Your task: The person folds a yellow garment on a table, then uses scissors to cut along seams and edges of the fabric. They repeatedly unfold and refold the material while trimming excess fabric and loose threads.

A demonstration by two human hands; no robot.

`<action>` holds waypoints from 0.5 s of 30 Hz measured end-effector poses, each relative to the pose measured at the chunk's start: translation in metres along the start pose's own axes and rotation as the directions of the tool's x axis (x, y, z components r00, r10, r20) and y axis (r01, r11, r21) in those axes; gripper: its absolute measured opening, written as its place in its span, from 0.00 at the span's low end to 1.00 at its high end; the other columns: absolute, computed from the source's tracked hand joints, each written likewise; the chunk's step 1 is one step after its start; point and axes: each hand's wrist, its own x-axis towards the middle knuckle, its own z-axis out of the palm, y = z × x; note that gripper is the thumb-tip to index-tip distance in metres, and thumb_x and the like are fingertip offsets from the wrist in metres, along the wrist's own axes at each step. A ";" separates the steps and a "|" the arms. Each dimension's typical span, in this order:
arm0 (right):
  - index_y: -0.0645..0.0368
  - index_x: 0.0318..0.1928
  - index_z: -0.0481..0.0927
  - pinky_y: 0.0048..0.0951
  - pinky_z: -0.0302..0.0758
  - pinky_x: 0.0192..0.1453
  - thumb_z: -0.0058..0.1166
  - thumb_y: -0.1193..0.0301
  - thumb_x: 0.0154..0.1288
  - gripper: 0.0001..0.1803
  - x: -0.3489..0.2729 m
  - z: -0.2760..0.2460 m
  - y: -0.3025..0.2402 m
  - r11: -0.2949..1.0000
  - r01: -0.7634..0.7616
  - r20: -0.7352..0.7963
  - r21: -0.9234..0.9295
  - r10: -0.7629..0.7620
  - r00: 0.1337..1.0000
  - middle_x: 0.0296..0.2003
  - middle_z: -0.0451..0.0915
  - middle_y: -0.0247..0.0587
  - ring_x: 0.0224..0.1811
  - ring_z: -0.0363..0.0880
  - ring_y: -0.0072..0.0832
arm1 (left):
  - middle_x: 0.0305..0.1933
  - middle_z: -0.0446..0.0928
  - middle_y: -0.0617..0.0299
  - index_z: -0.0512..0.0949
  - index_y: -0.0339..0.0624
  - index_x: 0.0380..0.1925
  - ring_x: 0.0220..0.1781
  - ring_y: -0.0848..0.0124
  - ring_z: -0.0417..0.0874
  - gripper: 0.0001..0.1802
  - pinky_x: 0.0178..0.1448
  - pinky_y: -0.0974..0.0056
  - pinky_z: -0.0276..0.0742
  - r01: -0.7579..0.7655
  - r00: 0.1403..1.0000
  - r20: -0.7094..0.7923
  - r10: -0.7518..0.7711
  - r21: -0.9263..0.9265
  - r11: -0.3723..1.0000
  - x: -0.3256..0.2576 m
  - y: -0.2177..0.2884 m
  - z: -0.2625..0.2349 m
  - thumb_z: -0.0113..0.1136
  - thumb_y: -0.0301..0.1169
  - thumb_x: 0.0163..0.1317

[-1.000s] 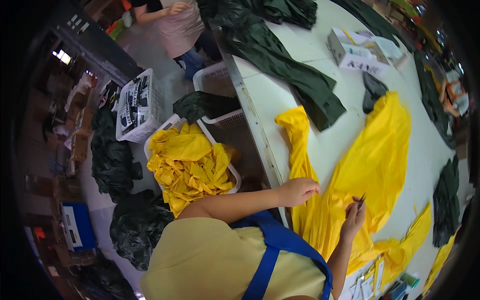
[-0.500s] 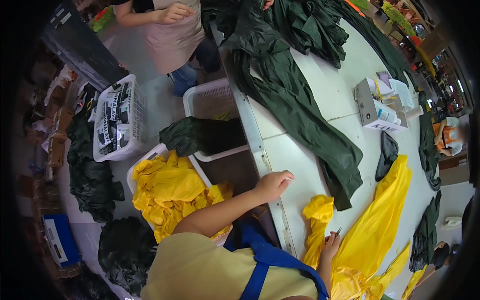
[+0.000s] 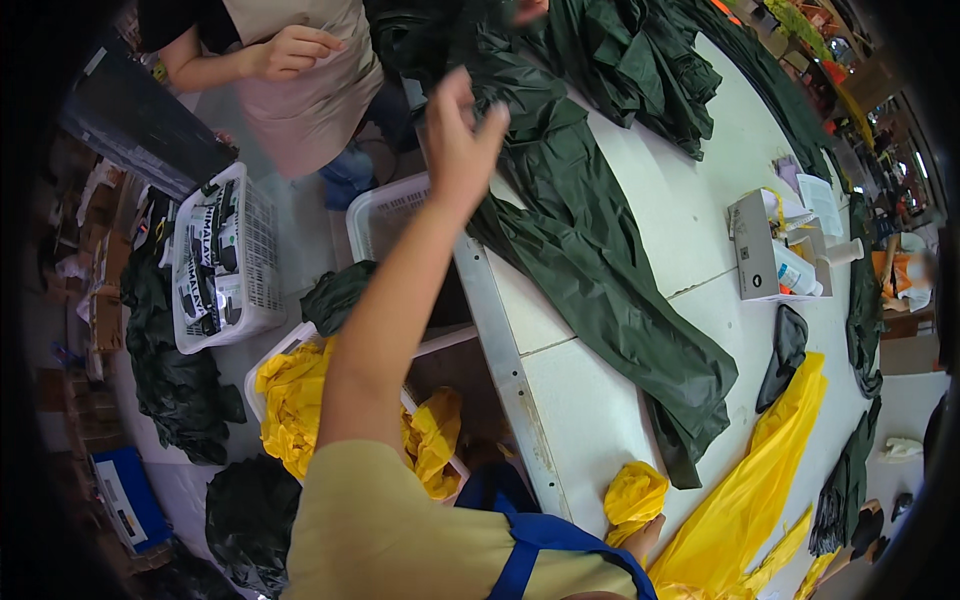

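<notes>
My left hand (image 3: 465, 150) reaches far forward over the table's left edge, blurred by motion, its fingers apart and holding nothing visible. It is right beside a heap of dark green, shiny garments (image 3: 560, 130); one long piece runs from there towards me across the table. Low in the picture is my right hand (image 3: 643, 541), against a bunched yellow cloth (image 3: 636, 492). That cloth and my body hide most of its fingers, and I cannot make out what they hold. A long yellow garment (image 3: 745, 480) lies just right of it.
A white box (image 3: 785, 250) of bottles and papers stands on the white table (image 3: 570, 390). Beside the table are a basket (image 3: 262, 270) of packaged goods, another basket (image 3: 250, 385) of yellow cloth, and dark bundles (image 3: 250, 520). A co-worker (image 3: 305, 85) in a pale apron stands far left.
My left hand has swung forward from the table's near edge to the dark green heap. The small pointed snips seen earlier in my right hand are out of sight. The view has shifted.
</notes>
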 end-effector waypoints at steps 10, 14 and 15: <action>0.65 0.42 0.69 0.30 0.73 0.45 0.40 0.67 0.69 0.12 -0.010 0.022 -0.035 1.000 -0.021 -0.065 0.012 0.022 0.998 0.37 0.76 0.44 0.39 0.75 0.31 | 0.40 0.77 0.59 0.72 0.30 0.47 0.42 0.73 0.75 0.24 0.46 0.69 0.71 0.314 0.947 0.162 -0.279 -0.264 0.912 0.132 -0.030 0.027 0.65 0.34 0.55; 0.66 0.41 0.69 0.30 0.72 0.44 0.41 0.66 0.69 0.13 -0.015 0.018 -0.039 0.897 0.098 -0.061 -0.431 -0.137 0.989 0.36 0.76 0.44 0.37 0.74 0.32 | 0.38 0.78 0.63 0.76 0.36 0.41 0.42 0.75 0.76 0.12 0.48 0.69 0.69 0.454 0.888 0.356 -0.292 -0.574 0.681 0.115 -0.014 0.021 0.60 0.27 0.57; 0.66 0.41 0.69 0.30 0.72 0.44 0.41 0.66 0.69 0.13 -0.017 0.019 -0.044 0.882 0.084 -0.069 -0.464 -0.131 0.989 0.35 0.76 0.44 0.37 0.74 0.32 | 0.40 0.78 0.64 0.77 0.38 0.40 0.43 0.74 0.76 0.10 0.51 0.69 0.67 0.519 0.853 0.399 -0.336 -0.587 0.622 0.110 -0.007 0.019 0.57 0.24 0.57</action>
